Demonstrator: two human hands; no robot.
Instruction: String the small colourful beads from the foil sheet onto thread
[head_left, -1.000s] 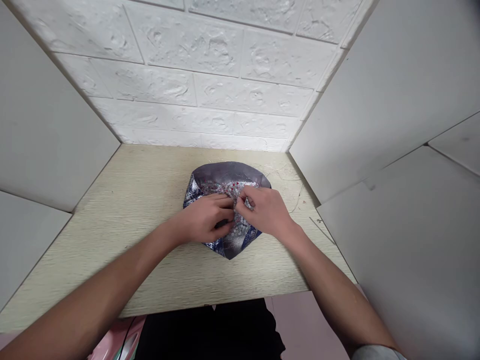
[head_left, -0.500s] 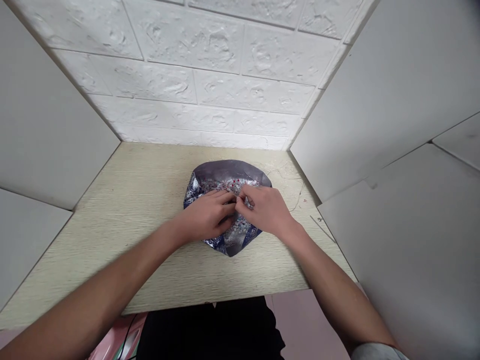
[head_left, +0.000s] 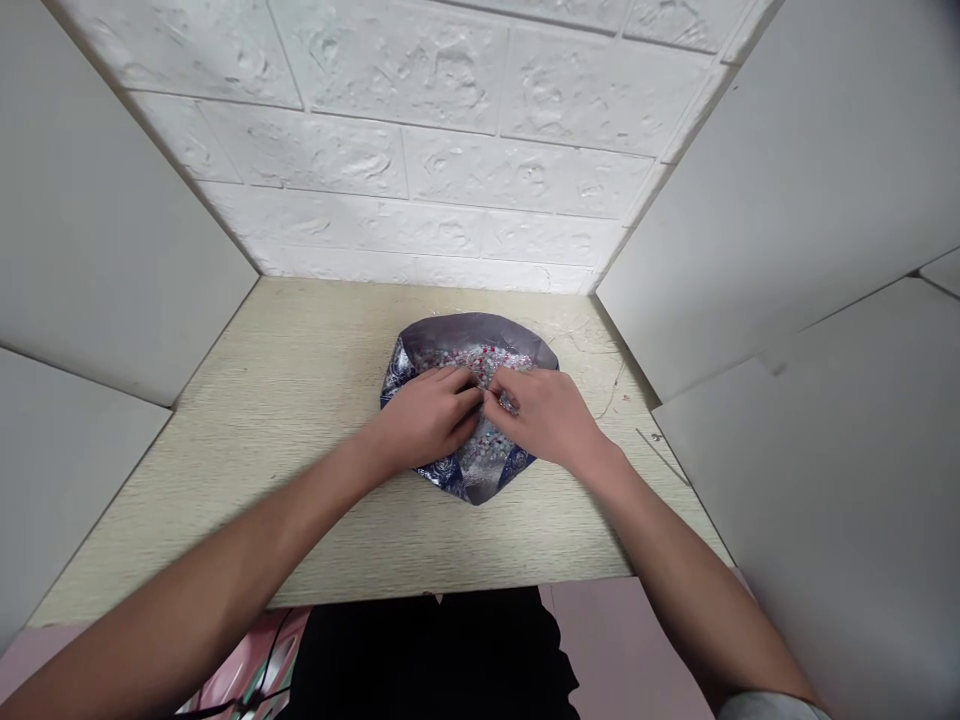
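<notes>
Head view: left hand (head_left: 427, 415) and right hand (head_left: 547, 418) sit together, fingertips pinching the gathered centre of a blue-silver metallic wrapper (head_left: 484, 455), apparently pinning its folds inward, on the wood-grain surface (head_left: 300, 510).

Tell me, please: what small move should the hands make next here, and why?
Probably the left hand and right hand should pinch the shiny patterned sheet together at its middle, because their fingertips already meet there and the speckled centre lies uncovered beside them.
</notes>
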